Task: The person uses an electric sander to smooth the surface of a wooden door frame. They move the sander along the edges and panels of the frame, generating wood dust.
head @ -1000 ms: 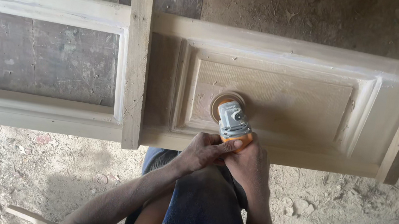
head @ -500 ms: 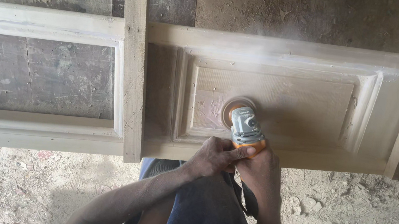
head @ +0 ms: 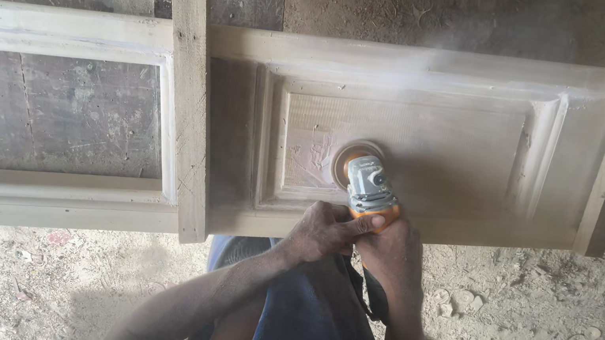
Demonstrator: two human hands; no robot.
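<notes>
While dust drifts over a wooden door panel (head: 434, 146), left hand (head: 321, 233) and right hand (head: 390, 255) clamp an orange grinder (head: 370, 188), lower-left corner abraded, most of the recessed field apparently unsanded.

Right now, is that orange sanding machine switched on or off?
On. Dust drifts above the door panel where the sander presses down, both hands gripping it.

An orange-and-grey angle grinder (head: 369, 184) lies disc-down on the pale wooden door panel (head: 434, 146) (raised, dusty), at its near-left part.
</notes>
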